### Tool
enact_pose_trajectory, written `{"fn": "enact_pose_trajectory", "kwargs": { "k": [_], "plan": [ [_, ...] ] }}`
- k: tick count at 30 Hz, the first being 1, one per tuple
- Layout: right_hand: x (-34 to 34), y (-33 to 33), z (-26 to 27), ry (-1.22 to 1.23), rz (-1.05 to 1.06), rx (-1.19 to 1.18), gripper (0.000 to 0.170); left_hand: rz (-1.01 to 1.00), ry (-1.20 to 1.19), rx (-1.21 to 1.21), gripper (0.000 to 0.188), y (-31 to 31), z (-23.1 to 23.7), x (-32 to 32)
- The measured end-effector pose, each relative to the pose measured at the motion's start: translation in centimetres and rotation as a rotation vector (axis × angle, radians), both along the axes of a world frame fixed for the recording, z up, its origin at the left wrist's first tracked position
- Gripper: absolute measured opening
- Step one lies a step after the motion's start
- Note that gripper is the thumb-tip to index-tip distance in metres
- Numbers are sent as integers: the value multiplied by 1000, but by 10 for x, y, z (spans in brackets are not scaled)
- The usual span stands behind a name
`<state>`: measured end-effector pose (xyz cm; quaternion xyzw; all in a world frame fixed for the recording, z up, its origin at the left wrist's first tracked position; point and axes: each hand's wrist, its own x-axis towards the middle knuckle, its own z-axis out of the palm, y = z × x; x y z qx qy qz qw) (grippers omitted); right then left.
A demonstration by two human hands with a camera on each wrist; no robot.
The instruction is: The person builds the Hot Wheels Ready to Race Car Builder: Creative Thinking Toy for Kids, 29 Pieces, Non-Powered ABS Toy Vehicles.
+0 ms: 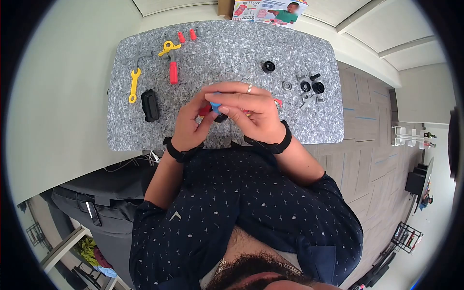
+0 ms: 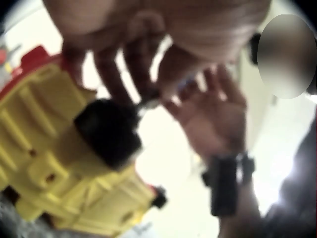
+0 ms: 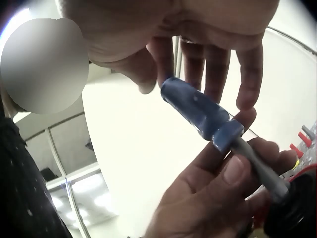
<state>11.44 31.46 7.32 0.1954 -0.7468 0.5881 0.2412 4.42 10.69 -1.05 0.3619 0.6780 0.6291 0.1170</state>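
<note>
A screwdriver with a blue handle [image 3: 193,106] and grey shaft [image 3: 260,168] slants down to a black wheel [image 3: 294,206]. My left hand [image 1: 193,121] pinches it near the collar, thumb and fingers around the upper shaft. The fingers of my right hand [image 1: 253,108] are around the handle's end in the head view. In the left wrist view, the wheel [image 2: 109,131] stands against the yellow underside [image 2: 54,148] of a red and yellow toy body. The hands hide most of that body in the head view. Where the tip meets the wheel is unclear.
On the speckled table [image 1: 217,53] lie a yellow wrench [image 1: 135,86], a red-handled tool [image 1: 173,72] and a black part [image 1: 150,105] at left. Two red pieces are at the back. A black wheel [image 1: 268,66] and several small parts lie right. A printed box [image 1: 268,11] stands behind.
</note>
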Motion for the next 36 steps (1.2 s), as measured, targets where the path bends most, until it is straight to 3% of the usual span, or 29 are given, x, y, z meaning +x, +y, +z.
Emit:
{"fn": "enact_pose_trajectory", "kwargs": {
  "k": [4,10,13,16,22,25,30,34,36],
  "plan": [
    [3,3,-4,-20,-48,34,34,-1,-7,65,60,8,8,5],
    [1,0,1,-43,16,36,32,-7,34,-150,56,1,8,3],
    [3,0,-2,-92,28,18,34,43,437,-257,59,8,27,5],
    [3,0,-5,-102,9,30,35,6,426,-396,65,3,16,0],
    [3,-1,-13,-22,-52,64,34,33,540,-370,68,5,8,-2],
    [10,20,4,87,-131,83,34,1,437,-381,73,5,11,-2],
    [40,68,1,107,-363,-449,37,-23,573,-422,81,17,35,3],
    [64,110,-18,-2,-563,-462,28,-111,718,-500,81,56,50,10],
    [74,113,-27,-106,-636,-414,27,-161,797,-626,77,78,35,13]
  ]
}}
